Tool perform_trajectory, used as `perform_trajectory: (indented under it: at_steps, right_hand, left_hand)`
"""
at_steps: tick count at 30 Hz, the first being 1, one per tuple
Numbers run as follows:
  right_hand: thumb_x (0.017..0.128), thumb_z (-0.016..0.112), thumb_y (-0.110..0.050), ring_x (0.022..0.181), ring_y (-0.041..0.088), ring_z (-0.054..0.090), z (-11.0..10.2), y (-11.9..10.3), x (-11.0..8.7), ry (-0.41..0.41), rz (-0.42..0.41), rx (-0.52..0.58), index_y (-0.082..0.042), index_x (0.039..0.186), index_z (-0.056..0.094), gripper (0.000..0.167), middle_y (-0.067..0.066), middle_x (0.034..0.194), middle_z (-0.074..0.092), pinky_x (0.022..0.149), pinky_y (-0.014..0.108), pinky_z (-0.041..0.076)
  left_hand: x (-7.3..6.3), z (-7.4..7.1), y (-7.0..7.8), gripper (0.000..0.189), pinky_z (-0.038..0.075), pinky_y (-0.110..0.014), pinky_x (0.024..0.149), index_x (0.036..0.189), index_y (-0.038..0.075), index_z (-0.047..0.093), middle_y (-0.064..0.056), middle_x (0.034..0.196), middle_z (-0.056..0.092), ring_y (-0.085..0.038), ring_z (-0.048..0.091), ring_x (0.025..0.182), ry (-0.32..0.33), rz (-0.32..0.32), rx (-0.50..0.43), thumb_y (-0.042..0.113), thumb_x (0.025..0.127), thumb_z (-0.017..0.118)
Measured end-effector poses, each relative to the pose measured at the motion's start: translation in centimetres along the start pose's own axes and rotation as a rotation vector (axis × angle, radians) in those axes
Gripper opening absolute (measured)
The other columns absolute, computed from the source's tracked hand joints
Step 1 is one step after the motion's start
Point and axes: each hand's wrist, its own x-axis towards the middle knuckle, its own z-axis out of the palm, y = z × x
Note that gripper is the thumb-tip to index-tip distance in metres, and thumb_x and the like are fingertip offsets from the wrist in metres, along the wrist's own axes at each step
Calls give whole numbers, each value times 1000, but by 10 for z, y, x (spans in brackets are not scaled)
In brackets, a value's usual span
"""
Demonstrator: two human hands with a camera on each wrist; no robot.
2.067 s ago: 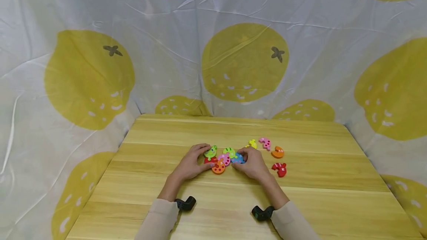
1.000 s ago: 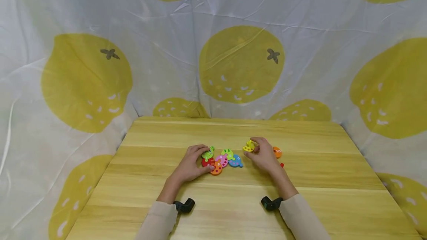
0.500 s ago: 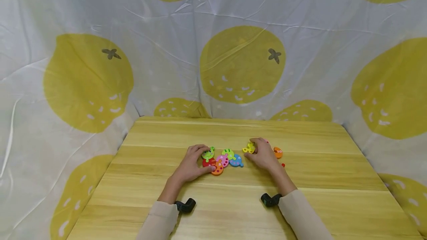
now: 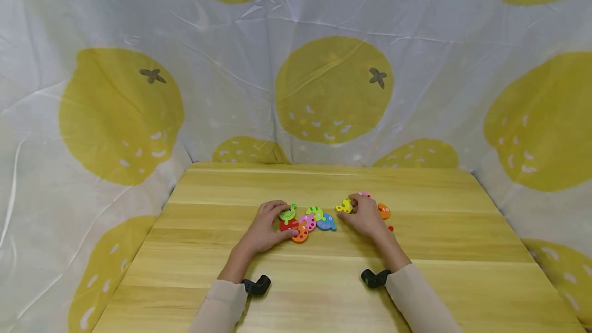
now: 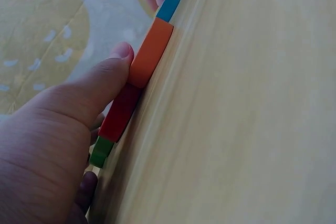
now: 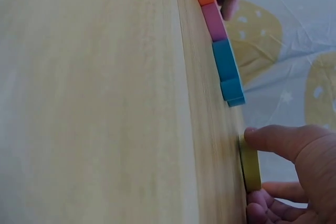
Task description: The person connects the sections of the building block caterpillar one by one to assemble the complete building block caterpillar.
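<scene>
A row of joined puzzle pieces lies on the wooden table: a green caterpillar head (image 4: 287, 214), then red, orange (image 4: 300, 233), pink (image 4: 307, 222), light green (image 4: 316, 213) and blue (image 4: 326, 222) pieces. My left hand (image 4: 263, 227) holds the row's left end, its thumb against the orange piece and its fingers around the green head. To the right of the row, my right hand (image 4: 365, 216) pinches a yellow puzzle piece (image 4: 344, 206) between thumb and fingers. In the right wrist view this yellow piece (image 6: 250, 163) stands apart from the blue piece (image 6: 227, 66).
Beyond the right hand lie an orange piece (image 4: 384, 211) marked 10 and a partly hidden pink piece (image 4: 364, 194). Only a small bit of a red piece (image 4: 391, 228) shows beside the right wrist. A lemon-print cloth (image 4: 231, 91) hangs around the table (image 4: 296, 292).
My right hand has left the blue piece and moved right and away to grip the yellow piece, which has turned in its fingers. My left hand keeps its hold on the row.
</scene>
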Motion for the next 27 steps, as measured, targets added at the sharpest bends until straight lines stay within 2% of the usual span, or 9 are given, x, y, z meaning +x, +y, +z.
perform_trajectory:
  at_steps: [8,19,27]
  right_hand:
    - [82,86,-33,90,21,60,-3,1,-10,26,16,42,4,135,62,68,10,103,65,81,35,53]
    - [79,90,-25,86,19,66,-13,-8,-32,65,-5,172,-1,123,67,55,10,101,70,78,27,57]
    - [76,93,-26,84,14,65,-14,-15,-46,68,-54,148,-6,117,70,50,4,98,70,77,27,58]
  left_hand:
    - [1,0,1,77,38,-51,120,145,21,57,0,155,46,-24,34,147,-11,-4,3,60,83,80]
    - [0,-2,2,74,38,-52,119,142,22,60,1,153,47,-24,34,146,5,7,-6,59,82,81]
    - [1,-1,2,75,37,-51,120,142,19,60,-1,152,48,-26,35,146,17,10,-11,58,82,82]
